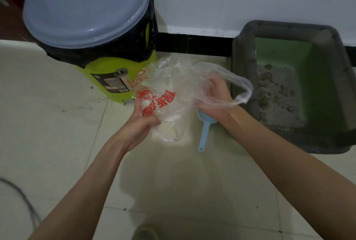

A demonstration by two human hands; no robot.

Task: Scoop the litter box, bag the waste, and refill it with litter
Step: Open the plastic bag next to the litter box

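Over the floor (57,153), between bin (107,70) and litter box (243,70): both grips pinch the plastic bag (171,93), left hand (141,126) low, right hand (216,95) at its mouth. Scoop (204,133) lies beneath my right hand, handle toward me.

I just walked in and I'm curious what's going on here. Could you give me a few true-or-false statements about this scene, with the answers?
1. Both hands are on the plastic bag. True: the left hand grips it and the right hand holds it near a handle.
2. The scoop is in the right hand. False: the blue scoop lies on the floor below the bag.
3. The bin stands open. False: the grey lid sits closed on the green bin.
4. The litter box holds clumps. True.
5. The bag is plain black. False: it is clear with red print.
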